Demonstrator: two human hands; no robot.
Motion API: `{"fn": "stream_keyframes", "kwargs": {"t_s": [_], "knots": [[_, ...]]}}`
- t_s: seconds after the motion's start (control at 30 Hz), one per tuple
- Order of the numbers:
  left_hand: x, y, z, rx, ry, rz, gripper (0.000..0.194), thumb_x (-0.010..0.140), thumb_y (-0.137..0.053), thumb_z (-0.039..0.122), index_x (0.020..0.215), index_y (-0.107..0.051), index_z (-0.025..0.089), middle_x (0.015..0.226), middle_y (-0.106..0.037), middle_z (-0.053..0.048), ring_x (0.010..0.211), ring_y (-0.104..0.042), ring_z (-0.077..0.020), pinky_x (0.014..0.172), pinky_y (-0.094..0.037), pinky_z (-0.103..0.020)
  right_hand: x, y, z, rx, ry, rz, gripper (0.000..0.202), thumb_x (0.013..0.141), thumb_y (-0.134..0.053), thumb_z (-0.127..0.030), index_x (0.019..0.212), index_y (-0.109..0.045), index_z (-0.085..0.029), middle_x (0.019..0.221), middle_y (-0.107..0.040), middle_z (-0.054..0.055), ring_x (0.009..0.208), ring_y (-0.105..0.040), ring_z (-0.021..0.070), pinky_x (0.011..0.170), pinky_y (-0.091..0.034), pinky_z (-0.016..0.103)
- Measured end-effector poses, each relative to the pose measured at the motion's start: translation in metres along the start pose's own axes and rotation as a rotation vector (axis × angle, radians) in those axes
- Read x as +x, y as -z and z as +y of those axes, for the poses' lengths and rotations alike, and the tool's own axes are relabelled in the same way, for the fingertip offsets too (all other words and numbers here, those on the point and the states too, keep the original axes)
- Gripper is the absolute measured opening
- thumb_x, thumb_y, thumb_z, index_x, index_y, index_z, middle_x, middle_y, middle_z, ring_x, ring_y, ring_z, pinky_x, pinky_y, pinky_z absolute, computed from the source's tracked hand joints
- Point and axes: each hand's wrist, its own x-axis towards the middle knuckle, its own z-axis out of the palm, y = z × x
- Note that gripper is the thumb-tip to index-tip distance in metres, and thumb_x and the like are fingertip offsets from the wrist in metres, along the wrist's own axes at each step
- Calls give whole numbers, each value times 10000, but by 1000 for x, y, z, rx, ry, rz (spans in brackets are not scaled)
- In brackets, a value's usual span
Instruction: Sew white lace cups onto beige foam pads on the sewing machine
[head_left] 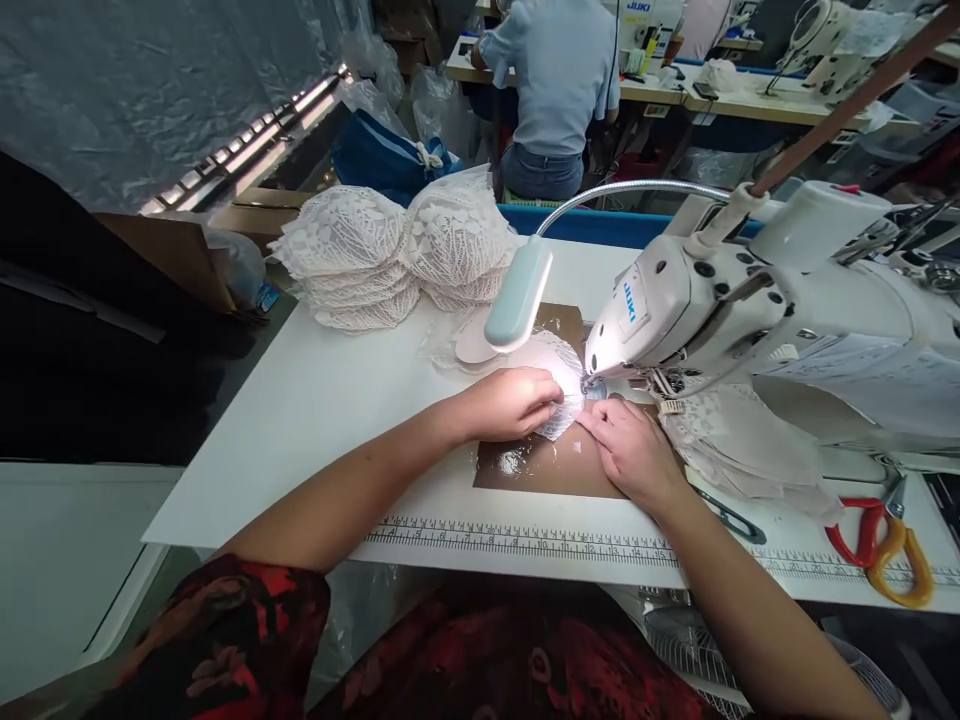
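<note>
The left hand (519,402) pinches the lace bra cup (564,385); right of that grip, the right hand's (626,445) fingertips press its edge beside the JUKI sewing machine (652,300).

Pretty packed white surface (292,400) here, folks
Lace stacks (352,260) at the back left, JUKI machine (652,300) on the right, printed ruler (525,540) along the front edge, scissors (881,540) near the right end.

Right edge cuts off the sewing machine (840,300); its needle tip, near centre, is too small to read. Top edge crops the seated person (555,80), and the left hand's fingers (546,392) hide part of the lace cup (559,365).
</note>
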Motion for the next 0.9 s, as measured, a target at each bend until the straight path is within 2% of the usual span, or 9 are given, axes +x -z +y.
{"fn": "stream_keyframes", "kwargs": {"t_s": [0.1,0.2,0.3,0.4,0.53,0.73,0.9], "knots": [[9,-2,2,138,-152,6,235,944,-465,219,1007,-671,124,988,-677,-116,933,-607,-227,808,-483,-331,-2,0,0,-19,-25,-3,402,860,-431,-56,1113,-705,-206,913,-609,67,839,-487,191,714,-364,288],[15,-12,-3,204,-252,-30,268,953,-463,222,1099,-665,124,1147,-677,-133,1040,-600,-246,880,-477,-370,-4,1,0,-30,-38,-8,397,860,-432,-54,1103,-707,-205,914,-610,67,841,-484,190,725,-353,290],[12,-22,-8,260,-250,-32,338,961,-467,263,1226,-621,121,1298,-621,-135,1135,-564,-267,927,-455,-408,-5,1,0,-47,-43,-17,406,857,-440,-53,1122,-705,-209,910,-610,63,820,-477,185,729,-339,293],[6,-27,-8,305,-255,-24,389,987,-423,318,1263,-609,116,1354,-584,-139,1162,-544,-280,934,-434,-425,-6,2,0,-60,-54,-22,417,842,-455,-47,1127,-704,-221,905,-612,56,798,-470,180,721,-324,296],[4,-28,-5,316,-252,-37,418,996,-404,351,1276,-610,119,1368,-576,-131,1174,-535,-289,938,-419,-426,-6,2,-1,-63,-88,-32,435,820,-455,-36,1113,-707,-236,898,-611,47,782,-467,176,701,-306,297],[9,-30,-8,294,-170,-24,487,973,-445,399,1336,-560,94,1389,-553,-148,1169,-530,-294,952,-423,-429,0,4,0,-87,-133,-74,430,851,-440,-65,1148,-696,-240,868,-603,49,752,-456,181,645,-279,307],[10,-31,-13,259,-170,-2,478,962,-460,398,1310,-582,94,1383,-557,-152,1163,-527,-307,955,-431,-453,2,3,3,-113,-138,-48,444,825,-463,-65,1180,-679,-219,859,-596,57,762,-451,194,614,-261,308]]}}
